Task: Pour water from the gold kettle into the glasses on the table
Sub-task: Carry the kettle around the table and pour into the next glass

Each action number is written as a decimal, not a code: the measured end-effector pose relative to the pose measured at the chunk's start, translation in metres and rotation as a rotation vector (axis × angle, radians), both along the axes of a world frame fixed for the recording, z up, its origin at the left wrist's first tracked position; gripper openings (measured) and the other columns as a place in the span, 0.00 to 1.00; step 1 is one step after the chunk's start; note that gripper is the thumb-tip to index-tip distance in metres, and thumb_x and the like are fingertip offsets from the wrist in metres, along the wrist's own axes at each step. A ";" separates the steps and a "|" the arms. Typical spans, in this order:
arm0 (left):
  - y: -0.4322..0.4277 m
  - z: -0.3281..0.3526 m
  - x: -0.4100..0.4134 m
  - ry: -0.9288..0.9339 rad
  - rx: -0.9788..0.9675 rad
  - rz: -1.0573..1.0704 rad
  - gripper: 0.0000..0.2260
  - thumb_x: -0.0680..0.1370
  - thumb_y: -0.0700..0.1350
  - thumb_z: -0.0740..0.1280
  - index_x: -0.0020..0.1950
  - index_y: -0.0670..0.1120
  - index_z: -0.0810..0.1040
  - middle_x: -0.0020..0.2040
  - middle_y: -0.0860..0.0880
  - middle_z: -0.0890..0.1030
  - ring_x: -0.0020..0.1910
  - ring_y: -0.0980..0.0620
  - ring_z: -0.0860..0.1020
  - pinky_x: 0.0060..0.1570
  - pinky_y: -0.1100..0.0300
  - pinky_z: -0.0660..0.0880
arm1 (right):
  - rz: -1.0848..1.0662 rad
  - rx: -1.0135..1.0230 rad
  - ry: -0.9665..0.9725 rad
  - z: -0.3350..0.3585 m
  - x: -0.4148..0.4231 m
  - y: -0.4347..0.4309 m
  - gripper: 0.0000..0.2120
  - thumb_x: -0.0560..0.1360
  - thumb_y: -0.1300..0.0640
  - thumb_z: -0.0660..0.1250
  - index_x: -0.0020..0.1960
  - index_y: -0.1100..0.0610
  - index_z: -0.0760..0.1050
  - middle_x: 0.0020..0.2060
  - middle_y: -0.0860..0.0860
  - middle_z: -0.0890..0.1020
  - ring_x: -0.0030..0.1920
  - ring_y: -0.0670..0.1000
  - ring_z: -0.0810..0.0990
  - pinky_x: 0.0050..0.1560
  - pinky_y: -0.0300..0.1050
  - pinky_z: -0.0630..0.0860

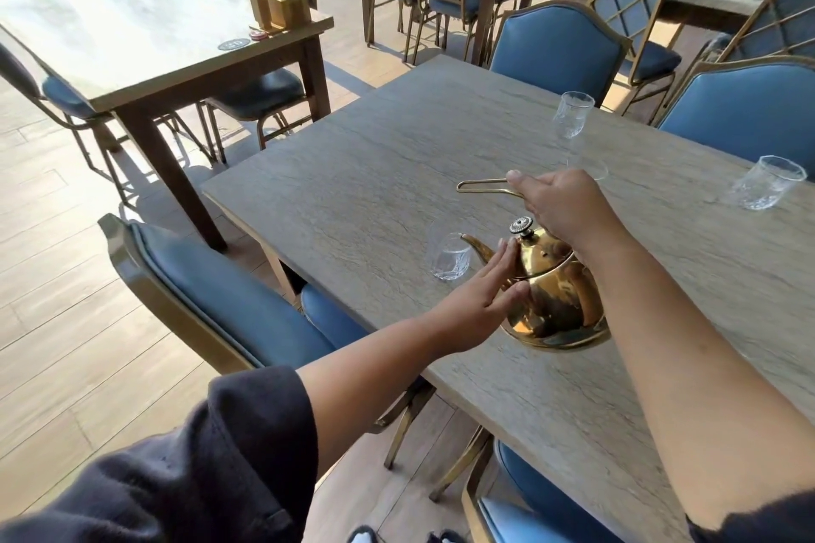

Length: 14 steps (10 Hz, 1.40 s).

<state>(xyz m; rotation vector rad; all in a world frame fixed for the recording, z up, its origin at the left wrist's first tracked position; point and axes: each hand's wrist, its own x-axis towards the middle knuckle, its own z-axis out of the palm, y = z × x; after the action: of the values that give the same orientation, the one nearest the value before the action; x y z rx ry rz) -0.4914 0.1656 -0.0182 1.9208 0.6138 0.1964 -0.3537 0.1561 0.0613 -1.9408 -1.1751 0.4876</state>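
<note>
The gold kettle [551, 295] is tilted to the left above the grey table [388, 154], its spout over a clear glass [450, 258] near the table's left edge. My right hand [564, 203] grips the kettle's thin gold handle from above. My left hand [485, 291] lies flat, fingers straight, against the kettle's side below the lid. A second glass [572, 112] stands at the far side. A third glass [767, 187] stands at the right. Part of another glass [595, 168] shows just behind my right hand.
Blue padded chairs with gold frames surround the table, one [229, 295] at the left edge and one [555, 46] at the far side. Another table [145, 35] with a tissue box [286, 4] stands to the left. Wooden floor lies between the two tables.
</note>
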 end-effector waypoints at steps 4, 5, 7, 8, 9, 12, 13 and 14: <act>-0.001 0.004 -0.001 -0.001 -0.011 -0.007 0.28 0.82 0.53 0.53 0.77 0.53 0.41 0.78 0.53 0.41 0.76 0.56 0.45 0.67 0.66 0.45 | 0.005 -0.033 -0.060 0.003 -0.002 0.001 0.24 0.77 0.46 0.62 0.26 0.54 0.59 0.24 0.52 0.61 0.22 0.48 0.57 0.33 0.46 0.59; -0.001 0.005 0.000 -0.001 -0.010 -0.005 0.28 0.82 0.53 0.53 0.77 0.53 0.41 0.78 0.53 0.41 0.76 0.56 0.45 0.67 0.66 0.45 | 0.017 -0.038 -0.072 0.005 -0.003 0.000 0.24 0.77 0.46 0.61 0.26 0.55 0.61 0.24 0.52 0.61 0.21 0.47 0.57 0.33 0.45 0.59; -0.001 0.005 0.001 0.002 -0.020 -0.003 0.29 0.82 0.53 0.53 0.77 0.52 0.41 0.78 0.52 0.41 0.76 0.55 0.45 0.68 0.65 0.45 | 0.028 -0.042 -0.094 0.007 -0.005 0.000 0.24 0.77 0.47 0.61 0.26 0.55 0.61 0.24 0.53 0.62 0.24 0.50 0.59 0.34 0.46 0.60; 0.000 0.004 0.001 -0.007 -0.032 -0.001 0.29 0.82 0.53 0.54 0.77 0.52 0.41 0.78 0.52 0.41 0.76 0.55 0.45 0.68 0.65 0.45 | 0.029 -0.036 -0.098 0.007 -0.005 0.000 0.25 0.77 0.48 0.61 0.25 0.55 0.60 0.23 0.52 0.62 0.24 0.50 0.59 0.33 0.46 0.60; 0.000 0.004 0.001 -0.002 -0.032 -0.002 0.29 0.82 0.53 0.54 0.77 0.52 0.41 0.78 0.52 0.41 0.76 0.55 0.45 0.68 0.65 0.45 | 0.034 -0.043 -0.106 0.008 -0.006 0.000 0.25 0.78 0.48 0.61 0.25 0.55 0.61 0.23 0.52 0.62 0.24 0.50 0.59 0.34 0.46 0.62; 0.001 0.004 0.002 0.012 -0.004 -0.006 0.29 0.82 0.53 0.53 0.77 0.51 0.40 0.78 0.51 0.41 0.76 0.55 0.44 0.69 0.65 0.44 | 0.030 -0.064 -0.113 0.012 -0.008 -0.002 0.25 0.77 0.48 0.62 0.26 0.55 0.58 0.23 0.51 0.60 0.25 0.50 0.58 0.31 0.46 0.57; 0.000 0.005 0.002 0.015 -0.001 -0.010 0.29 0.82 0.53 0.53 0.77 0.51 0.40 0.78 0.51 0.41 0.76 0.55 0.43 0.68 0.65 0.43 | 0.039 -0.064 -0.111 0.012 -0.008 -0.003 0.25 0.78 0.48 0.61 0.26 0.55 0.59 0.23 0.51 0.61 0.25 0.50 0.59 0.31 0.46 0.58; 0.000 0.005 0.002 0.014 -0.004 -0.008 0.29 0.82 0.53 0.53 0.77 0.51 0.40 0.78 0.51 0.41 0.76 0.55 0.43 0.68 0.65 0.43 | 0.046 -0.062 -0.116 0.012 -0.008 -0.003 0.25 0.78 0.48 0.61 0.26 0.55 0.60 0.23 0.51 0.61 0.25 0.50 0.59 0.31 0.46 0.59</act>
<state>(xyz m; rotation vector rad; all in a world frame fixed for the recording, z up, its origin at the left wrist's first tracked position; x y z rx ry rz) -0.4895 0.1652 -0.0132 1.9219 0.6151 0.1762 -0.3620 0.1528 0.0733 -2.0216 -1.2945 0.4458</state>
